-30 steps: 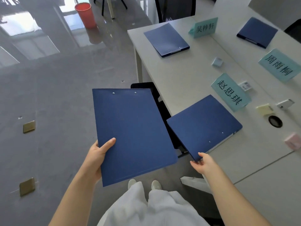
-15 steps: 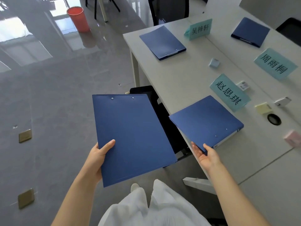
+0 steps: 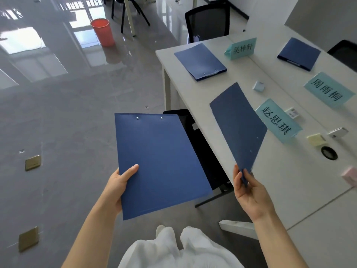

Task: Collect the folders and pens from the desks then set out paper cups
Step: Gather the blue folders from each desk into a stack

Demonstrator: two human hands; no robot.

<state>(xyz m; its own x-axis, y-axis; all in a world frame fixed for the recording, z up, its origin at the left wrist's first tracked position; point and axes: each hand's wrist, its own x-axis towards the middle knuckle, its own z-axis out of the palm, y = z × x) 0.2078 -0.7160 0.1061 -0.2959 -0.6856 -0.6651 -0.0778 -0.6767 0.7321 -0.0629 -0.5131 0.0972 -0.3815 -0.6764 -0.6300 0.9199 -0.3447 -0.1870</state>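
My left hand [image 3: 120,185] grips the near left edge of a blue folder [image 3: 160,163], held flat over the floor. My right hand [image 3: 249,192] pinches the near corner of a second blue folder [image 3: 237,124], which is lifted off the white desk [image 3: 280,180] and tilted up on edge. A third blue folder [image 3: 200,60] lies flat at the desk's far left end. A fourth blue folder [image 3: 298,54] lies at the far right. No pens or paper cups are in view.
Teal name cards [image 3: 278,120] [image 3: 242,48] [image 3: 328,89] stand on the desk, with small sticky-note pads [image 3: 315,139] and a round cable hole [image 3: 329,152]. A black chair [image 3: 201,149] is tucked under the desk edge between the folders. Another chair [image 3: 208,22] and a red bin [image 3: 102,31] stand farther off.
My right hand has lifted the second folder off the desk and tipped it up on edge. The left hand keeps its folder in the same grip.
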